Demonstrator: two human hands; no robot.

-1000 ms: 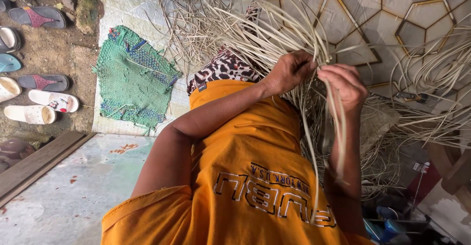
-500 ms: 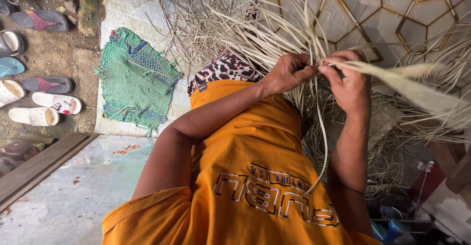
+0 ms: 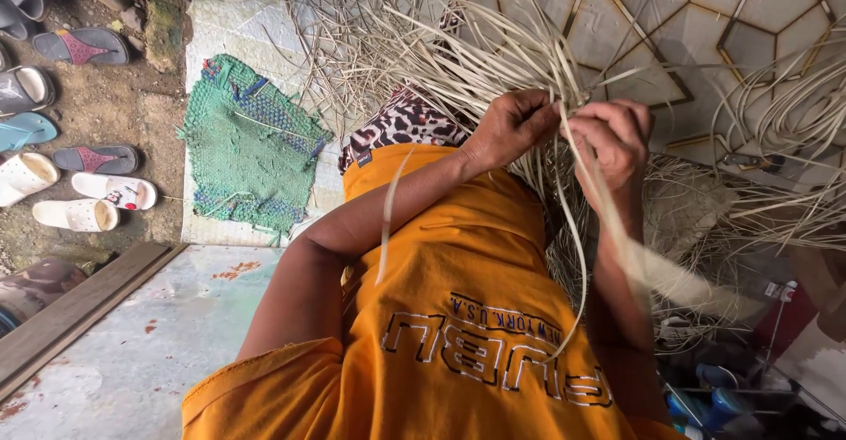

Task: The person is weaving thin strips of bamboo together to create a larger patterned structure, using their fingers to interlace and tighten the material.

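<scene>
My left hand (image 3: 509, 127) pinches a bundle of pale dried reed strips (image 3: 458, 61) that fan out to the upper left. Close beside it, my right hand (image 3: 612, 140) grips a single long strip (image 3: 577, 255) that loops down over my orange shirt. Both hands meet at the same crossing of strips, above a woven piece (image 3: 683, 211) partly hidden behind my right arm. A loose strip (image 3: 385, 229) hangs by my left forearm.
A green knitted mat (image 3: 249, 145) lies on the floor to the left. Several sandals (image 3: 84, 189) sit on the dirt at the far left beside a wooden plank (image 3: 79, 308). More reed strips (image 3: 784, 123) pile at the right over a patterned floor.
My right hand has shifted slightly down and rightward, pulling its strip; the broad strip that swept out to the right is now blurred lower. My left hand stays put.
</scene>
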